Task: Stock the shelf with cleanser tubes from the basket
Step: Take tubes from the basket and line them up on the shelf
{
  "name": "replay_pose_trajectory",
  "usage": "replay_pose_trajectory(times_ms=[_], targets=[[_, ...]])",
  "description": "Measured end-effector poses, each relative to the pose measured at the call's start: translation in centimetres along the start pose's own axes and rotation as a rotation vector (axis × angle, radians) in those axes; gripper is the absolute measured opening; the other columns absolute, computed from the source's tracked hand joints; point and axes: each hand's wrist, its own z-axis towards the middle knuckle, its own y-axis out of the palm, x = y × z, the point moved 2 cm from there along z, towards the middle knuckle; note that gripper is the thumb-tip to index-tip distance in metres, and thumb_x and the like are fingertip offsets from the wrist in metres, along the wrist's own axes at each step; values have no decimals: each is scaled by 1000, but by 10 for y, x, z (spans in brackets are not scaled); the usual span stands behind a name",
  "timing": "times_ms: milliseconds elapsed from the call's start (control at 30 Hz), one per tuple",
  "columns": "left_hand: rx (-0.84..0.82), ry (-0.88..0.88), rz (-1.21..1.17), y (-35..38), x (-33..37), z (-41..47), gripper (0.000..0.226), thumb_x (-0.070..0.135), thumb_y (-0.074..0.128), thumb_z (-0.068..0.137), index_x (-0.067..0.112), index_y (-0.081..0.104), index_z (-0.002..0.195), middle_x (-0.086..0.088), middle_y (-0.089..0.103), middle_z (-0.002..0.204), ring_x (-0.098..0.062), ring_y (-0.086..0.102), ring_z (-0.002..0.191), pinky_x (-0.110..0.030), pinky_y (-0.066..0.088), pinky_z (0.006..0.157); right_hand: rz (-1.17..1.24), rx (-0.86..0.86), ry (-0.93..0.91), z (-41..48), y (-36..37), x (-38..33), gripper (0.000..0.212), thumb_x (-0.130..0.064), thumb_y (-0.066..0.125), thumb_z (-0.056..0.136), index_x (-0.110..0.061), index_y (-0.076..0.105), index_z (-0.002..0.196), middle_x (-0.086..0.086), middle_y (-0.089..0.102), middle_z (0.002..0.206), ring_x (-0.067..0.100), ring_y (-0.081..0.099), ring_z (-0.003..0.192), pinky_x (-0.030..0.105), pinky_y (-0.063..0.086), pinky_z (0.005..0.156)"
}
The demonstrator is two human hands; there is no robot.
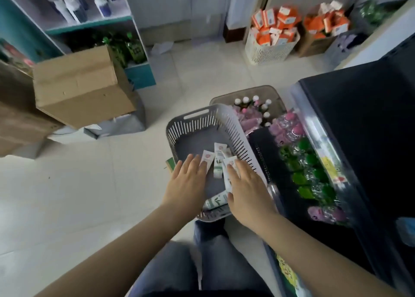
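A grey slotted basket sits on the floor in front of me, tilted against the dark shelf on the right. Several white cleanser tubes lie on its bottom, some with pink marks, some with green leaves. My left hand rests flat inside the basket, fingers apart, its fingertips touching one tube. My right hand lies flat over another tube, fingers spread on it; whether it grips is unclear. One more green-printed tube lies between my wrists.
The shelf's lower tier holds pink, green and purple packets. A second grey basket of bottles stands behind. Cardboard boxes sit left, a teal shelf unit behind them. Baskets of orange boxes stand far back.
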Motion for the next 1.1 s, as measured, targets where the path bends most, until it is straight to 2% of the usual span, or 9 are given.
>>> replay_pose_trajectory(times_ms=[167, 300, 433, 533, 600, 667, 800, 1000, 1100], targets=[[-125, -18, 0, 45, -8, 53, 68, 15, 42, 90, 11, 13, 151, -9, 11, 159, -25, 2, 148, -40, 5, 121, 34, -192, 54, 31, 54, 24, 71, -28, 47, 94, -14, 8, 151, 9, 3, 160, 26, 4, 147, 38, 11, 120], [-220, 6, 10, 79, -23, 102, 65, 14, 44, 89, 10, 18, 149, -10, 17, 157, -27, 7, 147, -41, 9, 121, 93, -290, 190, 54, 97, 40, 71, -26, 49, 92, -14, 11, 150, 10, 9, 158, 30, 12, 145, 42, 24, 116], [-301, 25, 23, 114, -39, 149, 56, 12, 51, 86, 5, 34, 139, -15, 34, 146, -30, 25, 140, -41, 18, 118, 142, -359, 310, 74, 133, 57, 70, -24, 51, 90, -12, 15, 148, 12, 15, 155, 31, 22, 140, 40, 31, 111], [-362, 48, 7, 140, -48, 180, 51, 9, 52, 84, 5, 41, 133, -14, 43, 136, -31, 40, 129, -40, 29, 111, 222, -439, 393, 87, 160, 70, 72, -22, 52, 91, -14, 11, 149, 12, 14, 155, 31, 24, 138, 38, 33, 110], [-394, 81, 17, 158, -53, 201, 47, 11, 56, 84, 5, 45, 129, -14, 48, 131, -32, 47, 121, -40, 37, 102, 253, -445, 440, 98, 174, 78, 71, -20, 55, 90, -13, 15, 148, 13, 23, 149, 29, 33, 132, 37, 42, 104], [-420, 100, 22, 176, -57, 222, 55, 12, 64, 80, 4, 44, 130, -14, 48, 131, -32, 48, 120, -40, 41, 99, 284, -434, 493, 110, 183, 85, 71, -17, 58, 87, -11, 18, 146, 13, 31, 142, 28, 42, 125, 38, 47, 98], [-432, 111, 10, 202, -61, 254, 50, 8, 58, 83, 4, 44, 130, -14, 44, 135, -32, 46, 122, -43, 43, 95, 298, -469, 571, 123, 196, 92, 71, -15, 56, 89, -5, 15, 147, 15, 31, 143, 30, 42, 125, 38, 42, 98], [-452, 187, 66, 223, -67, 284, 54, 9, 61, 82, 5, 42, 133, -15, 44, 135, -33, 49, 118, -41, 44, 92, 411, -439, 650, 124, 214, 93, 69, -13, 60, 84, -4, 23, 141, 18, 36, 134, 30, 55, 109, 39, 52, 88], [-422, 212, 108, 225, -68, 287, 52, 11, 59, 84, 7, 42, 133, -16, 43, 134, -35, 48, 117, -44, 44, 90, 420, -455, 645, 123, 216, 91, 73, -14, 57, 86, -2, 16, 146, 21, 37, 136, 31, 56, 107, 36, 51, 82]])
